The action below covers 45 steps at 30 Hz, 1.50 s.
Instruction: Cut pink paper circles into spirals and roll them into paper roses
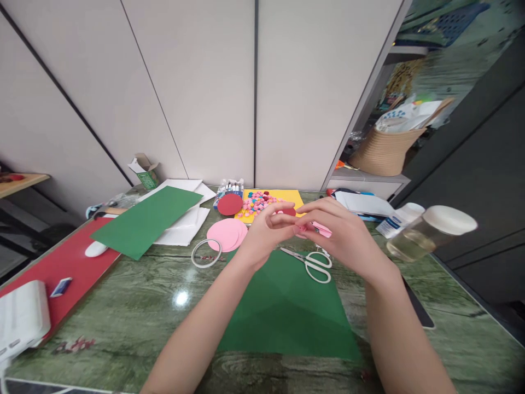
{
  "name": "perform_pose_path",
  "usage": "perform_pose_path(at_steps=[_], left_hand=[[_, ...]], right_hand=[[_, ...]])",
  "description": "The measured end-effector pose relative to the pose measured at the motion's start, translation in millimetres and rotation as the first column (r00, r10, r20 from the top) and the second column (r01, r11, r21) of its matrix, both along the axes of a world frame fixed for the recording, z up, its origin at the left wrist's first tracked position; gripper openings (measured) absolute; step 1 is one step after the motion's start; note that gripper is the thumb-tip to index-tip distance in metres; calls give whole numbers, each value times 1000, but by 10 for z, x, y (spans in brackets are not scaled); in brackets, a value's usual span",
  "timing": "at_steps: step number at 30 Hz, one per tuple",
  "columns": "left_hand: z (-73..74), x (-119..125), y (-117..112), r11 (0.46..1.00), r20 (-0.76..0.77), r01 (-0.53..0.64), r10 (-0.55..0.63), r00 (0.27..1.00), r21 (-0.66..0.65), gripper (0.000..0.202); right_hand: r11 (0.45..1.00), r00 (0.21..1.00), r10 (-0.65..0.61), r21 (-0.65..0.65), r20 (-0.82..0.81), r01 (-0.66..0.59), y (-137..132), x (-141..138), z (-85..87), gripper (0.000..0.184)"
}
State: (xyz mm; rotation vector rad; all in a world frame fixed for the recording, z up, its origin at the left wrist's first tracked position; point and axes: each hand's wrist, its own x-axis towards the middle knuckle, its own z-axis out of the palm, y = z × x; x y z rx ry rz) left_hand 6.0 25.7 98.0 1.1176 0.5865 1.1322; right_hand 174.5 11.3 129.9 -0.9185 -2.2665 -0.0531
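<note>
Above the green sheet [283, 323], my left hand [266, 232] and my right hand [342, 232] meet at the fingertips. Between them they pinch a small pink piece [301, 231], partly hidden by the fingers; its exact kind is unclear. Just below my right hand's fingers shows a bit of pink paper [322, 229]. White-handled scissors [315, 267] lie on the green sheet with slightly parted blades. Pink paper circles [223, 234] overlap left of my left hand, near a roll of tape [206, 253]. Behind the hands, a red circle [230, 204] leans by the markers.
Colourful small pieces [260, 202] lie on a yellow sheet [287, 195] at the back. A lidded clear jar [430, 232] and a white bottle [400, 219] stand right, near a dark phone-like slab [418, 306]. Left are another green sheet [150, 219] and a red sheet [82, 273].
</note>
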Motion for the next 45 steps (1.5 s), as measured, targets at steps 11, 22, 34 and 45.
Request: perform_pose_path(at_steps=[11,22,34,45], left_hand=[[-19,31,2,998,48,-28,30,998,-53,44],[1,-41,18,999,-100,32,-29,995,27,50],[-30,13,23,999,7,-50,50,999,-9,42],[-30,-104,89,995,-42,92,-94,995,-44,48]], right_hand=[[1000,999,-16,6,-28,16,19,1,-18,5],[993,998,69,-97,10,-67,-18,26,-8,19],[999,1000,-16,40,17,15,57,-19,-66,7],[989,997,74,-129,9,-72,15,45,-4,20]])
